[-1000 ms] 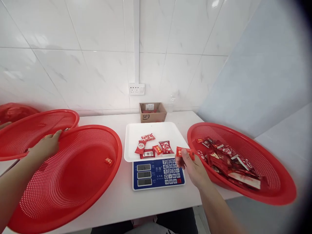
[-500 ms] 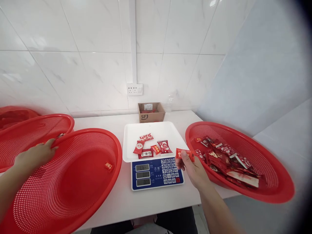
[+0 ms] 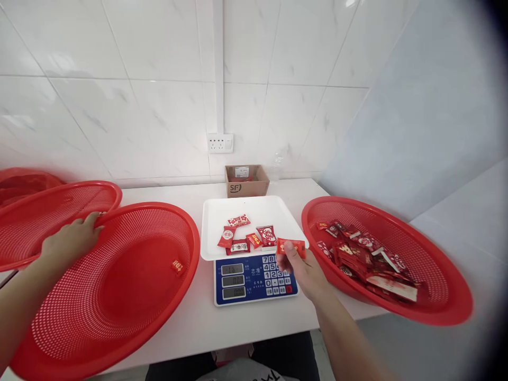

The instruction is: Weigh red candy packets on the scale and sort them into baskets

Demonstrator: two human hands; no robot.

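My right hand (image 3: 300, 269) pinches a small red snack packet (image 3: 291, 247) between thumb and fingers, over the front right edge of the scale's white tray (image 3: 212, 214). Several red and white packets lie on that tray, among them a dark red one (image 3: 266, 236) and a flower-patterned one (image 3: 238, 220). Below it, the blue keypad panel of the scale (image 3: 256, 279) faces me. On the left, my left hand (image 3: 73, 239) is closed at the far rim of a red mesh basket (image 3: 127, 291); its fingertips are partly hidden. One small orange-red packet (image 3: 177, 266) sits inside this basket.
To the right, a red basket (image 3: 444, 312) holds a heap of packets. Another red basket (image 3: 95, 193) stands behind the left one, with red bagging (image 3: 27, 182) beyond it. A cardboard box (image 3: 248, 185) is at the wall, below a power socket (image 3: 220, 143).
My right hand has moved left with the packet, closer to the tray. My left hand has shifted slightly up and right, and the near left basket has moved a little away from me.
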